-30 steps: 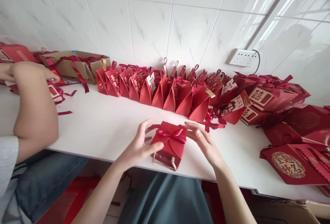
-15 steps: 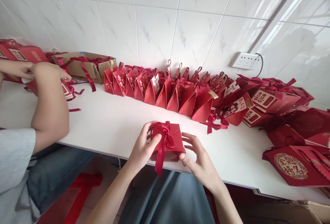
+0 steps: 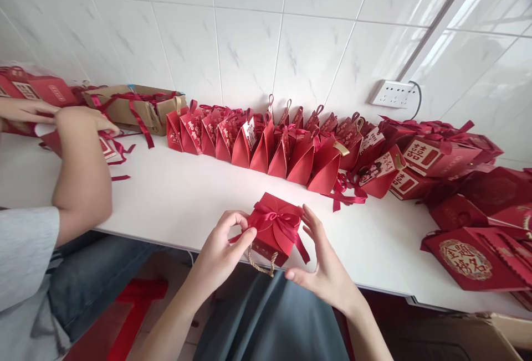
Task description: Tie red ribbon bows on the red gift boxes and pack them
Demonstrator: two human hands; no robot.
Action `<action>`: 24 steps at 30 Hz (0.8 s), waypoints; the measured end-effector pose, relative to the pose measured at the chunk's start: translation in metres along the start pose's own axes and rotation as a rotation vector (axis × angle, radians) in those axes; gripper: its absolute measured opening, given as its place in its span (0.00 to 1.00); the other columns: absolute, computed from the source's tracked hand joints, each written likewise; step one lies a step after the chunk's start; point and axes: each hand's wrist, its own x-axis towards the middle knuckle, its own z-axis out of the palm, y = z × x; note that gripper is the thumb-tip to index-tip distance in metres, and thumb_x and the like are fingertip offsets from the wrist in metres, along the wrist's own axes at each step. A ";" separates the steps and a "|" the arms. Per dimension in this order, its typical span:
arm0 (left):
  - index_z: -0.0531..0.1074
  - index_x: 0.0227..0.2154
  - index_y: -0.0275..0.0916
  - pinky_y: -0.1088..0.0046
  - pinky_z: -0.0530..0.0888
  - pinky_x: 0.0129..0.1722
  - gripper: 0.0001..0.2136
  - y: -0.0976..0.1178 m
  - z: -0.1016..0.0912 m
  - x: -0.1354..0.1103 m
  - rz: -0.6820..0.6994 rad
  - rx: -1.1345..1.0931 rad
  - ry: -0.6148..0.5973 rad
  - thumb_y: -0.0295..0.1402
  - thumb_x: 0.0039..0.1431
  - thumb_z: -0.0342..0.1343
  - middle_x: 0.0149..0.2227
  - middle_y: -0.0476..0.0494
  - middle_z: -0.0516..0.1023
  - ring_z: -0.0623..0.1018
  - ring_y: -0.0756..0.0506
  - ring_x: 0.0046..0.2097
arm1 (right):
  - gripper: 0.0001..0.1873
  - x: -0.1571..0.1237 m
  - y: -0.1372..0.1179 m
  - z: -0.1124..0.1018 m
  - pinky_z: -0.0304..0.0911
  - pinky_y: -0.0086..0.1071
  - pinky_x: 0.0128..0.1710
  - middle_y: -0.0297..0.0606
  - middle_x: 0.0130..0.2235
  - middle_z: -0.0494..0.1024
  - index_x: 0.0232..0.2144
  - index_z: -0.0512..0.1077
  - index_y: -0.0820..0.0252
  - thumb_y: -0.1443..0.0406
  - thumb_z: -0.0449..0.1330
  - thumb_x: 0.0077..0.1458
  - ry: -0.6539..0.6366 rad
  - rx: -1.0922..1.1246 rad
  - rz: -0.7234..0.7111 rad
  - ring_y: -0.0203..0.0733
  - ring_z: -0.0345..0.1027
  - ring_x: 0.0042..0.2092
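A small red gift box [image 3: 266, 242] with a folded-flap top sits at the table's near edge, turned slightly askew. A dark red ribbon bow [image 3: 277, 218] lies across its top, one tail hanging over the right side. From its front side loops a gold rope handle [image 3: 261, 268]. My left hand [image 3: 222, 245] grips the box's left corner by thumb and fingers, close to the ribbon. My right hand [image 3: 322, 261] is spread around the right side, fingertips by the far right corner and thumb apart from the box.
Rows of red triangular gift boxes [image 3: 266, 148] stand along the wall. Larger red boxes [image 3: 469, 258] are piled at right, below a power strip [image 3: 394, 94]. At left, a co-worker's arm [image 3: 83, 167] rests near a cardboard box [image 3: 155, 114] of ribbons on the white table [image 3: 166, 200].
The gift box has been turned, so its bow lies sideways and the rope handle shows at the front. My right thumb has come away from the box.
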 end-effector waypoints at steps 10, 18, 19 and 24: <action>0.65 0.24 0.38 0.75 0.64 0.31 0.14 0.000 -0.026 -0.010 -0.174 0.082 -0.246 0.45 0.55 0.53 0.24 0.51 0.71 0.70 0.50 0.29 | 0.46 0.016 0.005 -0.008 0.47 0.49 0.63 0.42 0.65 0.50 0.63 0.43 0.46 0.62 0.64 0.49 -0.082 0.104 0.029 0.48 0.44 0.65; 0.71 0.27 0.39 0.76 0.62 0.28 0.08 -0.017 -0.067 -0.008 -0.352 0.524 -0.649 0.37 0.54 0.52 0.28 0.49 0.79 0.73 0.48 0.29 | 0.47 0.019 0.012 -0.023 0.44 0.49 0.63 0.39 0.67 0.44 0.63 0.43 0.43 0.59 0.65 0.48 -0.168 0.129 -0.012 0.49 0.42 0.66; 0.72 0.28 0.40 0.76 0.64 0.29 0.07 -0.012 -0.074 -0.005 -0.328 0.570 -0.599 0.37 0.54 0.52 0.29 0.49 0.78 0.73 0.47 0.30 | 0.46 0.017 0.012 -0.027 0.46 0.49 0.63 0.40 0.67 0.46 0.63 0.44 0.44 0.55 0.64 0.49 -0.145 0.149 -0.013 0.50 0.42 0.66; 0.71 0.31 0.41 0.75 0.67 0.38 0.14 0.037 -0.061 0.024 0.187 0.540 -0.057 0.43 0.61 0.46 0.34 0.50 0.75 0.73 0.47 0.37 | 0.25 0.012 0.003 -0.030 0.62 0.45 0.50 0.45 0.49 0.72 0.50 0.64 0.53 0.46 0.49 0.57 0.133 0.107 0.217 0.49 0.66 0.52</action>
